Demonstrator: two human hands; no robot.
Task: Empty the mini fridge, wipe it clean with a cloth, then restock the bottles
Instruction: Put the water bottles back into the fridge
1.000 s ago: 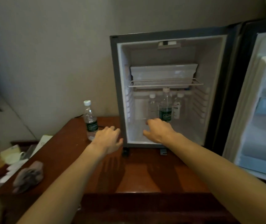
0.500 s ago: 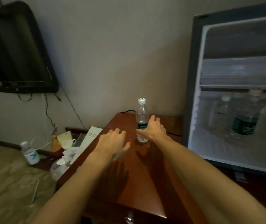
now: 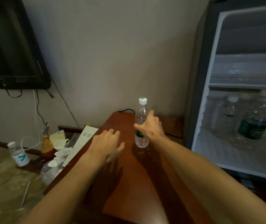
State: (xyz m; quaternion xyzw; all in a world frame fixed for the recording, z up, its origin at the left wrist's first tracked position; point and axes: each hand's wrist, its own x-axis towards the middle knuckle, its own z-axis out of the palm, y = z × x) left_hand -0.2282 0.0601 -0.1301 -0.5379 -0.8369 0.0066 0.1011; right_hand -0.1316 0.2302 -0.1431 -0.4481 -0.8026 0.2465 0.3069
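A clear water bottle (image 3: pixel 141 110) with a white cap and green label stands upright on the wooden table (image 3: pixel 129 183), left of the open mini fridge (image 3: pixel 198 94). My right hand (image 3: pixel 150 126) grips this bottle around its middle, thumb on its left side. My left hand (image 3: pixel 108 144) hovers flat over the table beside it, fingers relaxed and holding nothing. Inside the fridge, below the shelf, stand a green-labelled bottle (image 3: pixel 255 123) and a clear bottle (image 3: pixel 227 113); a third is cut off at the right edge.
Water drops lie on the table around the bottle's base. A dark TV (image 3: pixel 8 46) hangs on the wall at upper left. Left of the table lies clutter: a paper cup (image 3: pixel 21 157), a brown spray bottle (image 3: pixel 46 143), a white mug (image 3: pixel 60 144) and a white card (image 3: pixel 82 143).
My view swung left from the fridge to the table. My right hand left the fridge opening, reached the bottle on the table and closed around it. My left hand stayed over the table.
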